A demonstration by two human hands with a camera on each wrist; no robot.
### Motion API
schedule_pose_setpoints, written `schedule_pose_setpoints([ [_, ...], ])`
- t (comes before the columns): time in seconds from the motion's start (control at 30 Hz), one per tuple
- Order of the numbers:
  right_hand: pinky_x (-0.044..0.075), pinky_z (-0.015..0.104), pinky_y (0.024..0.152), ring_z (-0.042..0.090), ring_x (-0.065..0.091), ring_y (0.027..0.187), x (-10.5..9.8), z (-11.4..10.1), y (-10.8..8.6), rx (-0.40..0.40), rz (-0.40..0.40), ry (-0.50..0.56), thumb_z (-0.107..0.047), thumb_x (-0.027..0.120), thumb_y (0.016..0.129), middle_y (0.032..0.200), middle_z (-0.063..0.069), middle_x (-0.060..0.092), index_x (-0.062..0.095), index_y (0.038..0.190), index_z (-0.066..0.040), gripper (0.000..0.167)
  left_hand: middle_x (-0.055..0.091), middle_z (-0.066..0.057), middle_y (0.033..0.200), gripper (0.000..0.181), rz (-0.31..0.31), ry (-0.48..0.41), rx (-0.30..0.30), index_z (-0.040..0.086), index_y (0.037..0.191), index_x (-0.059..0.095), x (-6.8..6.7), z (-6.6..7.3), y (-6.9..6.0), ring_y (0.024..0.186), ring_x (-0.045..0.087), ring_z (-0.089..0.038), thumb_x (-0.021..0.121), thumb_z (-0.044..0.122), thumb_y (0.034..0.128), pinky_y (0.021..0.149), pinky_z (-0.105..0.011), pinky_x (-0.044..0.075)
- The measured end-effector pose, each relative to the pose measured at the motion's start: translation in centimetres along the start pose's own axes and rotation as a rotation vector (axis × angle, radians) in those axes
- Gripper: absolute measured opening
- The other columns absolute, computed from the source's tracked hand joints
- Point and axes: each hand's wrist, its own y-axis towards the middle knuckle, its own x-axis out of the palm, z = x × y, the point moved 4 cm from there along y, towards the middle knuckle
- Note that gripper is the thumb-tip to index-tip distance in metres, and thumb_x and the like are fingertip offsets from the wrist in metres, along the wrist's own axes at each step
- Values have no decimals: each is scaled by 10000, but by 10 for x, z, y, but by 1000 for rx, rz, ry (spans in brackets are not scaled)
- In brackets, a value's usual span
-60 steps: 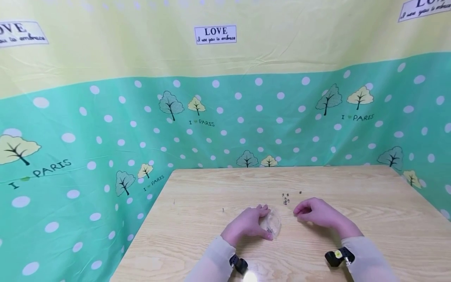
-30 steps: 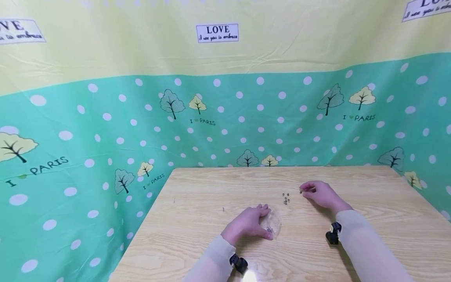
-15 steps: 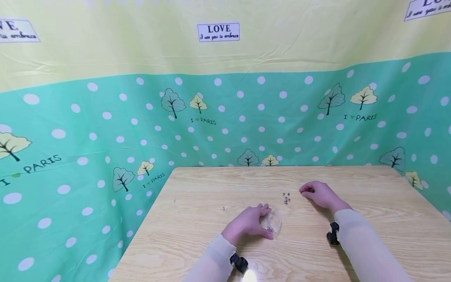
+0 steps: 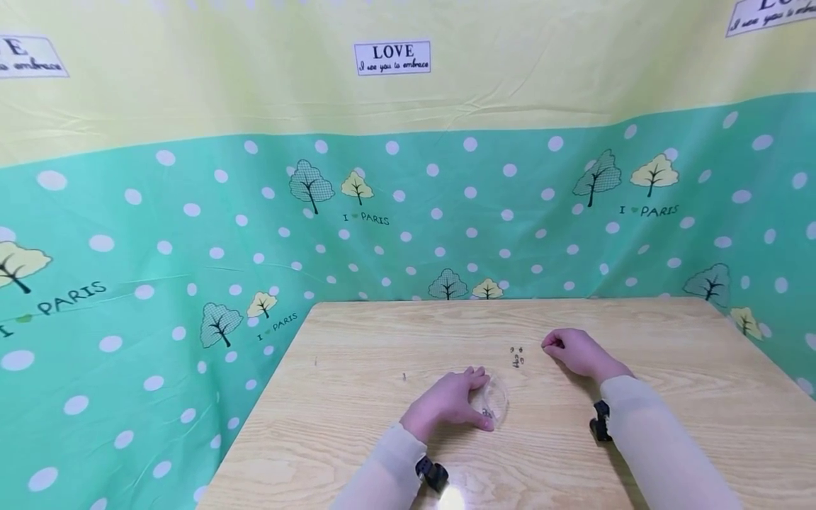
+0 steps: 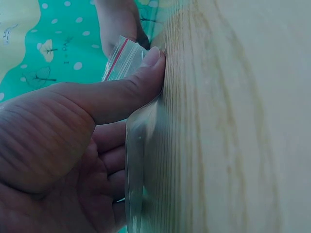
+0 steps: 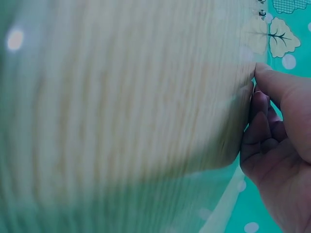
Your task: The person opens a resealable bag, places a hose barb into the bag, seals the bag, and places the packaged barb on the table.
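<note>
My left hand (image 4: 446, 400) holds a clear plastic bag (image 4: 497, 401) on the wooden table, thumb at its near side and fingers at its far side; a few small dark pieces (image 4: 487, 413) show by the bag's near end. The left wrist view shows my left thumb (image 5: 129, 90) over the bag (image 5: 135, 165), which has a red strip. My right hand (image 4: 576, 352) is farther right, thumb and index fingertips together at the table surface on a tiny dark piece, mostly hidden. In the right wrist view, my right hand (image 6: 286, 131) has its other fingers curled.
Several small dark pieces (image 4: 517, 360) lie between my hands, beyond the bag. A tiny piece (image 4: 404, 377) is left of the bag, and a fainter one (image 4: 315, 361) lies farther left. A patterned curtain (image 4: 472, 212) stands behind the table (image 4: 306, 439).
My right hand has moved away from me to the dark piece on the right, and its thumb and index finger have closed there. My left hand has stayed on the bag.
</note>
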Motion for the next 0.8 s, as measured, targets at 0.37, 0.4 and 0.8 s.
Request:
schedule_pose_setpoints([
  [0.37, 543, 518, 905, 264, 622, 975, 1, 3, -3, -68, -9, -26, -113, 628, 1075, 1031, 86, 674, 689, 1088, -16, 115, 416, 7, 1689, 953, 3, 34, 26, 117, 1575, 543, -3, 3, -1, 1586, 325, -239, 972, 380, 767, 1302, -447, 261],
  [0.4, 541, 520, 912, 266, 624, 980, 1, 3, -3, -71, -5, -23, -120, 629, 1077, 1033, 84, 675, 689, 1087, -19, 118, 419, 8, 1688, 953, 3, 38, 25, 118, 1574, 545, -3, 3, -1, 1585, 328, -238, 973, 382, 765, 1301, -444, 265],
  [0.8, 516, 541, 958, 303, 631, 1049, -3, 8, -11, -52, -8, 79, -202, 581, 1120, 1081, 95, 688, 677, 1167, -17, 213, 416, 17, 1689, 964, 3, 39, 7, 125, 1572, 547, -3, 4, -2, 1581, 338, -233, 981, 379, 750, 1293, -454, 284],
])
